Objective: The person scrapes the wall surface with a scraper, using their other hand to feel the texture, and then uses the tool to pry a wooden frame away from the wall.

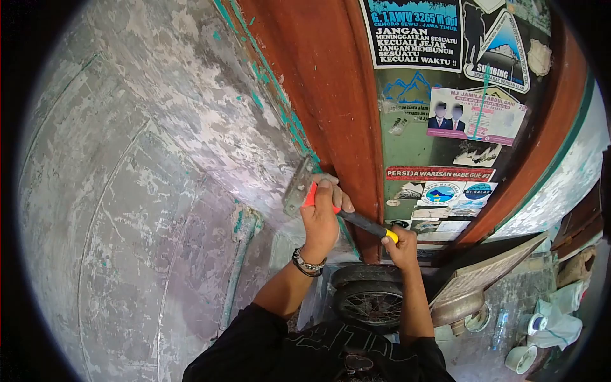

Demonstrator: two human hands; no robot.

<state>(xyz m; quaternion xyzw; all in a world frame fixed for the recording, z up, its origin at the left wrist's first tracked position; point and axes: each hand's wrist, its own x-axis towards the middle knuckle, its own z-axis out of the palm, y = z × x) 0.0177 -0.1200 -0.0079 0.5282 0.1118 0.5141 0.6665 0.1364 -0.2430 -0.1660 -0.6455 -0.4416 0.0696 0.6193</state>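
A long-handled scraper (366, 223) has a flat, wide metal blade (297, 190), a red part near the head and a yellow section toward the handle's end. My left hand (321, 216) is wrapped round the red part, close behind the blade. Farther down, my right hand (402, 247) grips the handle by the yellow section. The blade lies against the grey, patchy wall (223, 121), beside the red-brown wooden frame (347, 121). Remnants of turquoise paint (280, 105) run along the edge between wall and frame.
Right of the frame is a green door panel (407, 149) covered with stickers. Below are a spoked wheel (369, 302), a leaning board (487, 270), a metal pot (458, 309), a white tape roll (522, 360) and a plastic bag (563, 325). A pipe (237, 274) runs down the wall.
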